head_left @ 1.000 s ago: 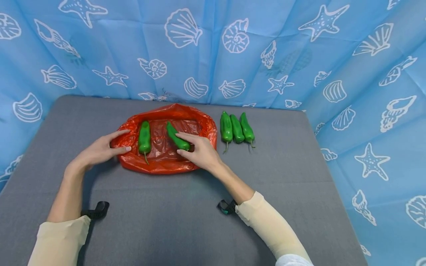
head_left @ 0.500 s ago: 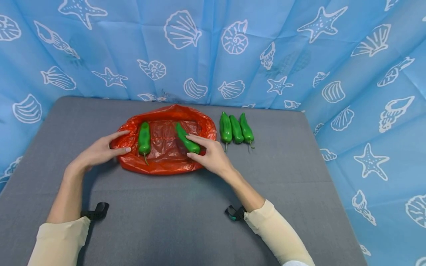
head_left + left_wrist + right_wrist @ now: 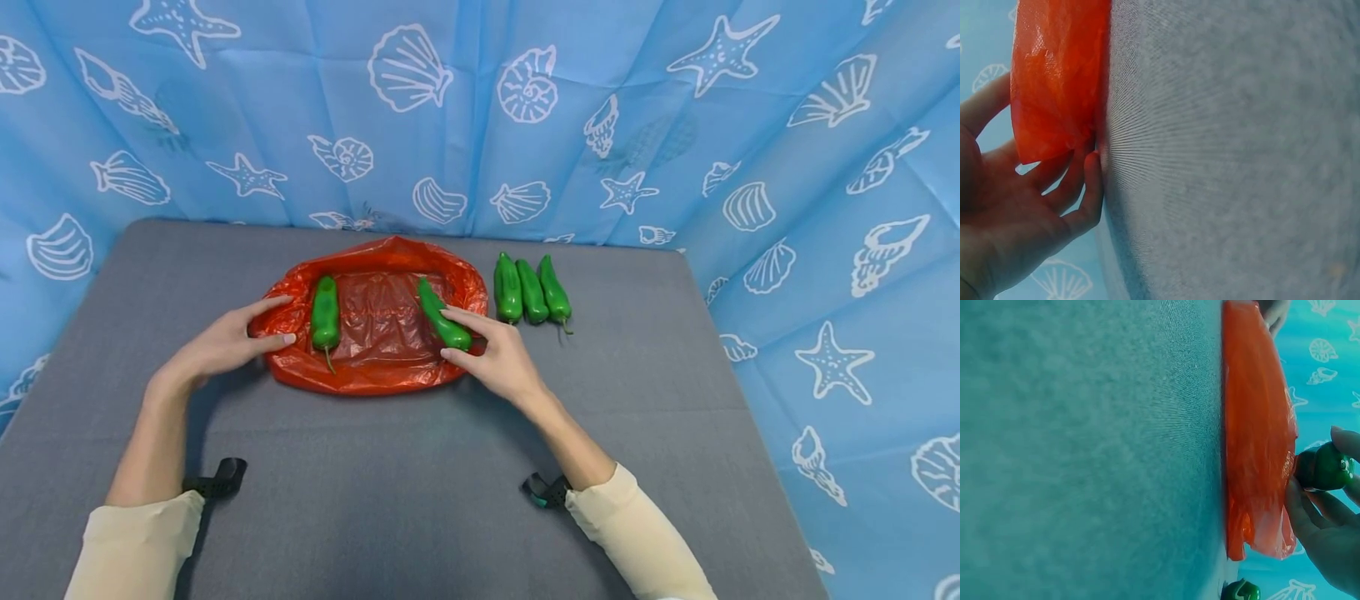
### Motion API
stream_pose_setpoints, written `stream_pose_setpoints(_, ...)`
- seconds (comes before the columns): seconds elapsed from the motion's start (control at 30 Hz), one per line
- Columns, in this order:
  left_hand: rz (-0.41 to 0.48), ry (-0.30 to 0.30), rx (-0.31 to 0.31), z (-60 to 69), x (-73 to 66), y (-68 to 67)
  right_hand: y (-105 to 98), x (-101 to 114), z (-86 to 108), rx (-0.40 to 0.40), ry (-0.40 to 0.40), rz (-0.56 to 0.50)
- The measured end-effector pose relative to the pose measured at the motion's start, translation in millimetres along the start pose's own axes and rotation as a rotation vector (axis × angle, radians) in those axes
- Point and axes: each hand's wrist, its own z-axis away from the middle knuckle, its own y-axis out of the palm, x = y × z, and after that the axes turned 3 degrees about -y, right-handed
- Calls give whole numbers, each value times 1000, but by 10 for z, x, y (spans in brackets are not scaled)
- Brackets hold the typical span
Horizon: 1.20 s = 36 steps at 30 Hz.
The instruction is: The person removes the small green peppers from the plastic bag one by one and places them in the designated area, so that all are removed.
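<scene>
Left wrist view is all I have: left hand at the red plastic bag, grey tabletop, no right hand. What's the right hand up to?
Observer: The right hand pinches a green pepper over the right part of the red plastic bag.
Operator: Anything in the bag already?
Observer: One second pepper, at the bag's left end.
Operator: Any outside?
Observer: Three more peppers, side by side on the grey tabletop just right of the bag.
</scene>
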Motion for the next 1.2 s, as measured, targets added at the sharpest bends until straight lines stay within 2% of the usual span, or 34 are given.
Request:
stream_pose_setpoints(0.27,-3,14,-1,-15,2,-13,-79,-27,153,-46,29,-94)
stream_pose_setpoints(0.7,2,5,2,-4,-11,-18,-231,-111,426,-92,78,-63)
stream_pose_setpoints(1.2,-4,5,1,-22,3,-22,-455,-188,615,-102,121,47)
